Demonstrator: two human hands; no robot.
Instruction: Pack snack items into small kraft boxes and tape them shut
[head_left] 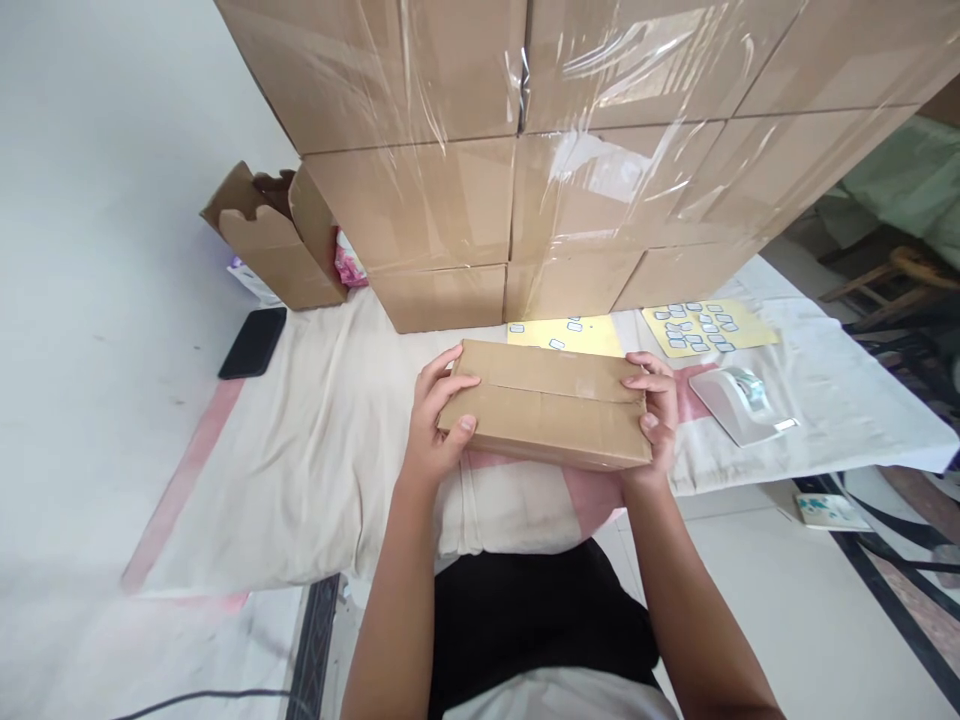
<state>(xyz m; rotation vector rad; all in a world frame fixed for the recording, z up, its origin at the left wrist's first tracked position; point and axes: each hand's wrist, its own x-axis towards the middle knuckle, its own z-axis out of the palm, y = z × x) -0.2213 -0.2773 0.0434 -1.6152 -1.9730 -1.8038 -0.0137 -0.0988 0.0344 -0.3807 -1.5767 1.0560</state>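
Note:
A closed brown cardboard box [551,405] is between my two hands near the table's front edge, its flaps meeting along a seam on top. My left hand [442,410] grips its left end, thumb and fingers bent over the edges. At the right end my right hand [654,405] holds it the same way. Whether the box rests on the cloth or is lifted slightly, I cannot tell. Just behind the box lies a yellow sheet [600,330] with small printed shapes, partly covered.
Plastic-wrapped cardboard boxes [442,205] form a tall stack behind. An open carton [274,255] and black phone [253,342] are left, by the wall. A white tape dispenser [739,405] and second yellow sheet [701,328] lie right, on the cloth-covered table [300,460].

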